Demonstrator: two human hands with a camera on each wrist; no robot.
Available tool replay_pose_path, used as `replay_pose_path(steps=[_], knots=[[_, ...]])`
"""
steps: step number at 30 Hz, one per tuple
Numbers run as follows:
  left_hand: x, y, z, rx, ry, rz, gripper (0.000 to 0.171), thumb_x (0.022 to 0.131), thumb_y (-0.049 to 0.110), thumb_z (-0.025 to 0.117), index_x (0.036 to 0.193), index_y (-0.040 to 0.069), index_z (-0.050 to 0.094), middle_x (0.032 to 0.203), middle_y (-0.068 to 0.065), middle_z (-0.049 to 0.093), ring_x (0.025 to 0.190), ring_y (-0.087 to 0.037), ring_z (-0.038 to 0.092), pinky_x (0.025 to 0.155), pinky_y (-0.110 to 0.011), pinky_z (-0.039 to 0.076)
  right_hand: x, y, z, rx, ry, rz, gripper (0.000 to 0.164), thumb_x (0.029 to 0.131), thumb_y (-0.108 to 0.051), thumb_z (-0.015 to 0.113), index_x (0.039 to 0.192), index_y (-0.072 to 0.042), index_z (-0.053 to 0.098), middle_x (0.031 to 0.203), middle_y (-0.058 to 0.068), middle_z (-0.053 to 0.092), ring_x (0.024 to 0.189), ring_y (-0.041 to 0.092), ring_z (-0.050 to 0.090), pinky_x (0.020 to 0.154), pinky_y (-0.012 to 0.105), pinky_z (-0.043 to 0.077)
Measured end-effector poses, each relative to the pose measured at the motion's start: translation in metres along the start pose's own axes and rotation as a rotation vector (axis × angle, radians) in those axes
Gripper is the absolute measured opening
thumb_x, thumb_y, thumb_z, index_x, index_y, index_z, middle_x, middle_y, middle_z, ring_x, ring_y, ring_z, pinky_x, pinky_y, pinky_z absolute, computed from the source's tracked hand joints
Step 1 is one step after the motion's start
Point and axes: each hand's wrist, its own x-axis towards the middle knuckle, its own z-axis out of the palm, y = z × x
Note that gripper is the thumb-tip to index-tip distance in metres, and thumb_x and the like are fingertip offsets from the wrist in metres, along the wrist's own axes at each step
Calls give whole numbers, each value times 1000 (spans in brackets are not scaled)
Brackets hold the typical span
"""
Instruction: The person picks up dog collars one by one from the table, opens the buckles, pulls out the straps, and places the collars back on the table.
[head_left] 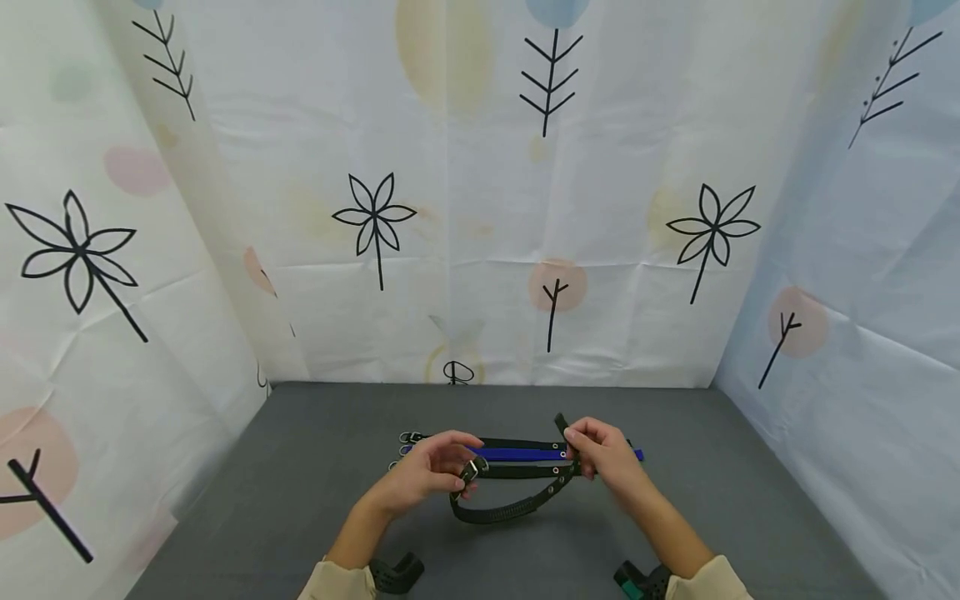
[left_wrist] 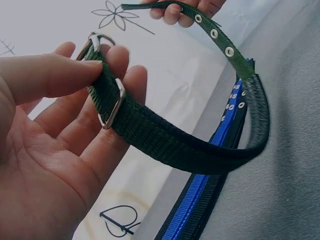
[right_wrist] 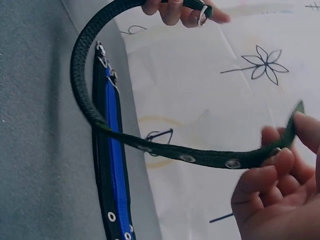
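A dark green webbing pet collar (left_wrist: 170,135) with metal eyelets hangs in a downward curve between both hands. My left hand (head_left: 435,471) pinches its buckle end between thumb and fingers; the metal buckle (left_wrist: 95,42) and a metal ring (left_wrist: 116,107) show there. The eyeleted tail (right_wrist: 210,156) is pinched by my right hand (head_left: 606,454), its tip sticking up past the thumb. Behind the held collar, a blue collar (head_left: 517,454) lies on the table between two dark collars, the nearer dark collar (head_left: 525,472) and the farther dark collar (head_left: 517,443).
The grey tabletop (head_left: 300,500) spreads under the hands. White printed cloth (head_left: 480,317) stands behind the table and along both sides. Dark wrist camera mounts show near both cuffs.
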Motion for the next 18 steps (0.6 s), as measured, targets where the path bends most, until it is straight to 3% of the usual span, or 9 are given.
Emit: replay_pose_path(steps=[9,18], knots=[[-3,1,-10,59,196,48,45,92,-3,62,132,-9,45,121,-13,57,91,-26,66,77,-53,53,8,13,-15,115,339,-54,25,96,-16,63,89,8,56,71,5,64,48,11,47,50,27,47],[-3,-1,-19,65,514,99,49,88,-9,64,134,1,49,124,-20,55,97,-35,67,74,-46,55,12,24,-31,165,510,4,12,94,-2,63,96,5,54,73,-1,68,50,10,49,53,25,49]])
